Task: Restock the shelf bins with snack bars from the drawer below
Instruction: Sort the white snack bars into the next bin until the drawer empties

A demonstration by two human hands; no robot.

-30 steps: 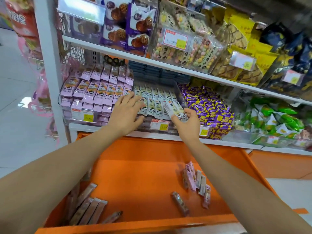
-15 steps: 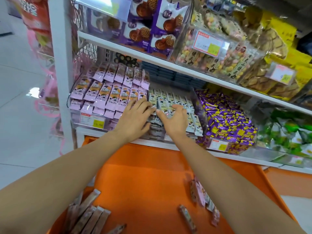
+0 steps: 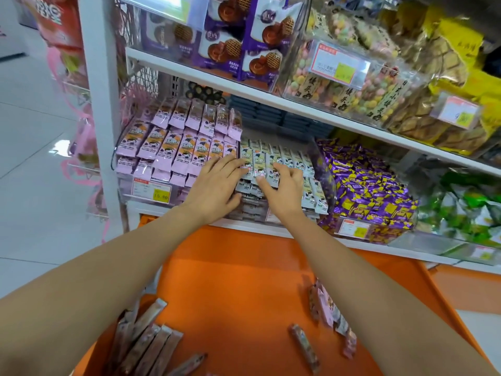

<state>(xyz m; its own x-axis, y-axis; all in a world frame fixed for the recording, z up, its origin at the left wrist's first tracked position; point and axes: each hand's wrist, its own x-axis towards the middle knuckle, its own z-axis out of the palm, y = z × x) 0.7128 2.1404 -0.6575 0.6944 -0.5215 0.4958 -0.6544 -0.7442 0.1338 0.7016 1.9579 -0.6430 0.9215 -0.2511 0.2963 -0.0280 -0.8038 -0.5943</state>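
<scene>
Rows of pale green snack bars [image 3: 290, 158] fill the middle clear shelf bin [image 3: 252, 210]. My left hand [image 3: 217, 185] lies flat on the bin's left rows, fingers straight, pressing the bars. My right hand [image 3: 284, 191] rests beside it, thumb and fingers touching one pale green bar [image 3: 259, 165] that stands a little above the rest. To the left, a bin holds pink snack bars [image 3: 173, 142]. Below, the open orange drawer [image 3: 244, 272] holds several loose bars: a brownish group [image 3: 151, 343] at front left, pink ones [image 3: 325, 308] at right, one single bar [image 3: 303, 346] in front.
A bin of purple and yellow candies [image 3: 371, 191] sits right of the green bars, green packets [image 3: 471, 207] farther right. The shelf above [image 3: 244, 90] carries purple cookie bags and a tub of coloured puffs. A white upright post [image 3: 100, 77] stands left, tiled floor beyond.
My right hand moved left from the bin's right side to its middle and set the bar it carried among the rows. My left hand stayed flat on the bars. The view moved closer.
</scene>
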